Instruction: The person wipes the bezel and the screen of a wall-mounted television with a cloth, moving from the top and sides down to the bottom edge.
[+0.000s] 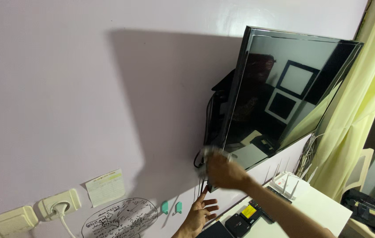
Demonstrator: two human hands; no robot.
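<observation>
hands at the lower corner of the wall-mounted tv

head view (the only one i have): i'm looking up at a black flat-screen television (284,92) swung out from a pale lilac wall (64,88) on its black wall bracket (216,110). my right hand (223,171) is raised to the tv's lower left corner, curled around something pale and blurred there; it is too smeared for me to say what it is, or whether the fingers are fully closed on it. my left hand (198,214) sits lower, fingers spread and pointing up, near the wall just under that corner, holding nothing. dark cables (200,161) hang from behind the set beside the right hand.

my judgement on doing this well: keep the left hand flat and ready to steady the bottom edge, let the right work at the corner with small moves, and stay clear of the dangling cables so nothing tugs at the bracket.

around it: two small teal hooks (171,207) on the wall, a white socket (59,203) with a plug in it, a paper note (105,187), a white router (288,184) on the white shelf (324,207), and a yellow-green curtain (355,114) on the right.
</observation>
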